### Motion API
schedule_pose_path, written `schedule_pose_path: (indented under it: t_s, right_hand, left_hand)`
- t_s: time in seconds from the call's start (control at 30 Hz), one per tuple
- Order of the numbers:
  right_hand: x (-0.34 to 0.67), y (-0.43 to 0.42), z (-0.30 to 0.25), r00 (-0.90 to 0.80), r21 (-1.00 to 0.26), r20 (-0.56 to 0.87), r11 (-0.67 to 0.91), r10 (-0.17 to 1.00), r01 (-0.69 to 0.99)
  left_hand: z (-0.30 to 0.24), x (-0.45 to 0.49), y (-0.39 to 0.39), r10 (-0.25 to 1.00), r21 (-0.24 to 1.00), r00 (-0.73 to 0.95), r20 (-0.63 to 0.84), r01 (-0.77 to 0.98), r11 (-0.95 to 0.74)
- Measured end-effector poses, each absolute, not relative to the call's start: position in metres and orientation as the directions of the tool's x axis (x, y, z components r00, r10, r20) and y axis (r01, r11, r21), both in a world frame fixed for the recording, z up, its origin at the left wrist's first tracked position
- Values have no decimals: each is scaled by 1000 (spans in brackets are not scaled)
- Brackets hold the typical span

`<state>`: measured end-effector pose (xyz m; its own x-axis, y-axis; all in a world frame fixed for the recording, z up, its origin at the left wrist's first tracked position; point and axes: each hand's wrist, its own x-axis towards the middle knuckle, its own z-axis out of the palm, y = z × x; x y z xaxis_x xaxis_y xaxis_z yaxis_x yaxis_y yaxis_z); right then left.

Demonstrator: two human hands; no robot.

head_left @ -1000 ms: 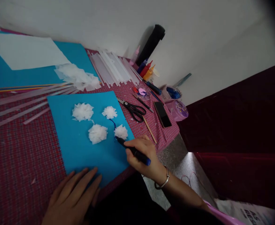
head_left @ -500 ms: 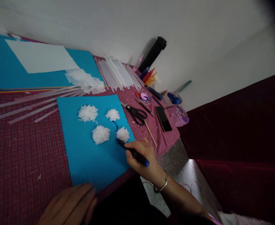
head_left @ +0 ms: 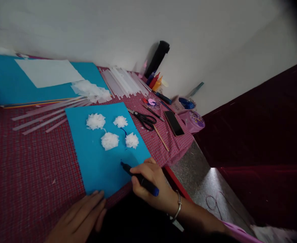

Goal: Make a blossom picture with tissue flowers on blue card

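Observation:
My right hand grips a dark marker with a blue end, its tip at the lower part of a blue sheet of paper. Whether the tip touches the sheet I cannot tell. On the sheet sit several white crumpled-paper puffs. A dark blue line joins the two right-hand puffs, and a pale line links the left pair. My left hand lies flat with fingers stretched out, its fingertips at the sheet's near-left edge.
Black-handled scissors, a wooden stick and a phone lie right of the sheet. Behind are white paper strips, paint bottles and white paper on blue sheets. A pink tub stands at the table's right edge.
My right hand has drawn the marker tip away from the lower right puff, down and left over the sheet. The camera view has shifted slightly; my left hand stays at the edge.

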<state>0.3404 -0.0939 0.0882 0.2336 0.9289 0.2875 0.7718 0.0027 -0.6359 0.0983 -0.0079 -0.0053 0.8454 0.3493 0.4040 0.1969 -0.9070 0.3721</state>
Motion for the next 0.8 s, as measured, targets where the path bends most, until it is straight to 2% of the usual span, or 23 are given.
schedule_pose_path:
  t_s: [0.17, 0.33, 0.4, 0.47, 0.57, 0.67, 0.8]
  right_hand:
    - [321, -106, 89, 201, -653, 325, 65, 924, 755]
    - [308, -118, 87, 220, -771, 282, 84, 934, 632]
    - [309, -124, 85, 329, -870, 237, 49, 914, 490]
    - [314, -128, 83, 440, -961, 127, 1, 889, 276]
    - [330, -127, 76, 518, -999, 8, 27, 855, -29]
    - [351, -119, 68, 526, -947, -33, 141, 850, -288]
    - [377, -109, 65, 427, -758, -174, 156, 887, -633]
  left_hand:
    - [-4, 102, -8, 307, 282, 838, 451, 193, -940]
    - [4, 104, -12, 390, 357, 763, 515, 224, -907]
    - [5, 103, -14, 458, 427, 686, 565, 232, -874]
    - [6, 102, -16, 490, 472, 642, 589, 219, -854]
    - [9, 102, -17, 472, 464, 656, 589, 204, -862]
    - [14, 106, -15, 453, 408, 653, 607, 233, -883]
    - [19, 109, -11, 413, 365, 689, 596, 226, -903]
